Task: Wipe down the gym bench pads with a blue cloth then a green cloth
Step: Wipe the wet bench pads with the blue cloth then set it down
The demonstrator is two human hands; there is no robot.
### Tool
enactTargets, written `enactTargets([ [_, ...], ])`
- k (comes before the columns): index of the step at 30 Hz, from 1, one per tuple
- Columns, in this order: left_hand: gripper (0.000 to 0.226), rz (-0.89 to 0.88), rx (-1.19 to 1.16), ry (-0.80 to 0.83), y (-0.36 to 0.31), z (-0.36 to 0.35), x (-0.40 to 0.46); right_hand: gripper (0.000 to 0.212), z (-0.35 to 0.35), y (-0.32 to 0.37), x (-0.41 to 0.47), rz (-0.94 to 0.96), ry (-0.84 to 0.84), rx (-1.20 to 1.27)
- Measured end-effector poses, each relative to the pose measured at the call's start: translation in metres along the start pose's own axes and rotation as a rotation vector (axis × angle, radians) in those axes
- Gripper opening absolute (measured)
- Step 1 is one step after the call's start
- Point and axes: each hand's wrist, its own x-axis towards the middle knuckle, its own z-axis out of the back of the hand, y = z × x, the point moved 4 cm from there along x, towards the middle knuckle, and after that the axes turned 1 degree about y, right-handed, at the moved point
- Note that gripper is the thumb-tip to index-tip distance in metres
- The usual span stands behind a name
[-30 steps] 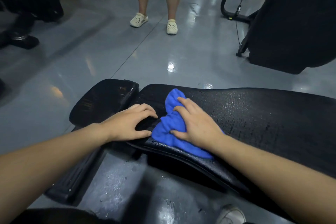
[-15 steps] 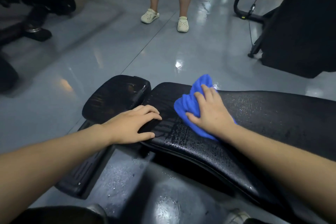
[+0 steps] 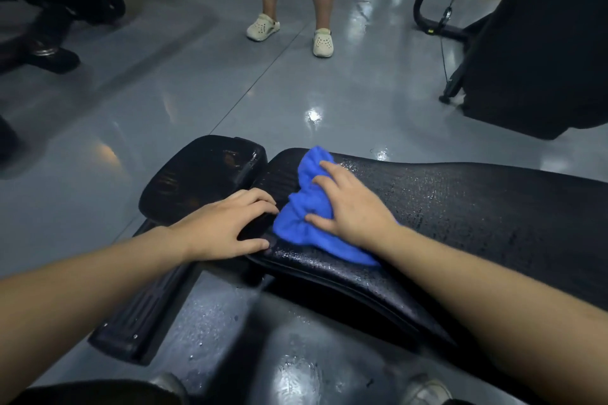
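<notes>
A long black bench pad (image 3: 477, 207), wet and glistening, runs from centre to the right edge. A bunched blue cloth (image 3: 306, 217) lies on its left end. My right hand (image 3: 348, 207) presses flat on the cloth with fingers spread. My left hand (image 3: 227, 227) rests on the pad's left end, fingers on top and thumb on the near rim, just left of the cloth. A smaller black seat pad (image 3: 204, 174) sits to the left, across a narrow gap. No green cloth is in view.
A person in cream clogs (image 3: 263, 26) stands on the glossy grey floor (image 3: 197, 102) beyond the bench. Black gym machines stand at the right (image 3: 543, 43) and far left (image 3: 49, 10). The bench's black base (image 3: 141, 316) lies below my left arm.
My right hand slid the blue cloth from the pad's far edge back toward the near left end. My left hand stayed in place on the pad.
</notes>
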Motion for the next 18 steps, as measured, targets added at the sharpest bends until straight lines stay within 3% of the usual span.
enactTargets([
  [5,0.053,0.031,-0.005,0.006,0.005,0.003,-0.005,0.072,0.006,-0.039,0.046,-0.221,-0.062,0.005],
  [9,0.053,0.048,0.009,0.005,0.008,0.003,-0.01,0.071,0.004,-0.033,0.051,-0.263,-0.085,-0.062],
  [18,0.059,0.061,0.03,-0.02,0.015,0.001,-0.013,0.081,-0.013,0.054,-0.018,0.102,0.053,-0.079],
])
